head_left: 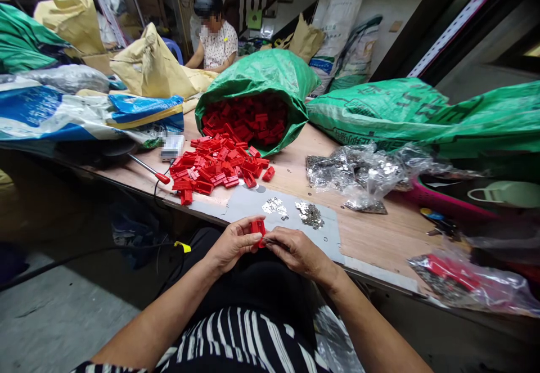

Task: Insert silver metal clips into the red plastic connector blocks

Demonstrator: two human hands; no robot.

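Between the thumb and fingers of my left hand (237, 242) is a red plastic part (258, 228), held just past the table's front edge. My right hand (295, 249) is closed in a pinch on a thin dark tool, its tip against the red part. Beyond them lies a grey mat (242, 211) bearing a pile of bright metal pieces (274, 207) and a pile of darker ones (310, 215). Behind the left hand a heap of red parts (215, 165) spreads from the mouth of a green sack (270, 75).
Clear bags of metal pieces (363, 170) lie right of the mat, near a pink-rimmed basket (442, 201). A red-tipped lever (147, 169) juts out at the left. Another bag (472, 283) sits at the right edge. A person (217, 41) sits across the table.
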